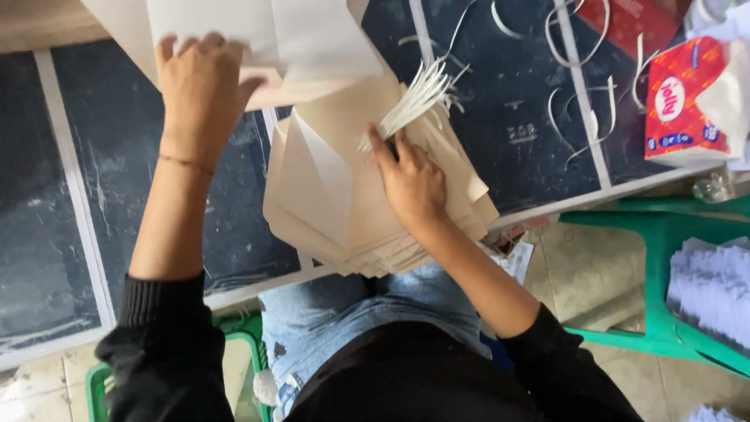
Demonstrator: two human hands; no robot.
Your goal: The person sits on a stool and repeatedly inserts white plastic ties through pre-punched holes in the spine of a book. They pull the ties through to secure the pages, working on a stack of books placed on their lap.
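My left hand (199, 86) reaches forward and rests flat on a pale folded paper sheet (234, 35) at the far side of the dark table. Closer to me, a stack of beige folded paper pieces (336, 195) lies at the table's near edge, partly over my lap. My right hand (410, 180) presses on top of this stack and pinches a bundle of thin white strips (418, 98) that fans out up and to the right. Both arms wear black sleeves pushed up to the elbow.
The dark table (117, 148) has pale lines across it. Loose white strips (582, 86) curl on its right part. A red tissue pack (687, 101) sits at the right edge. A green plastic stool (664, 273) with white paper (715, 289) stands on the tiled floor at right.
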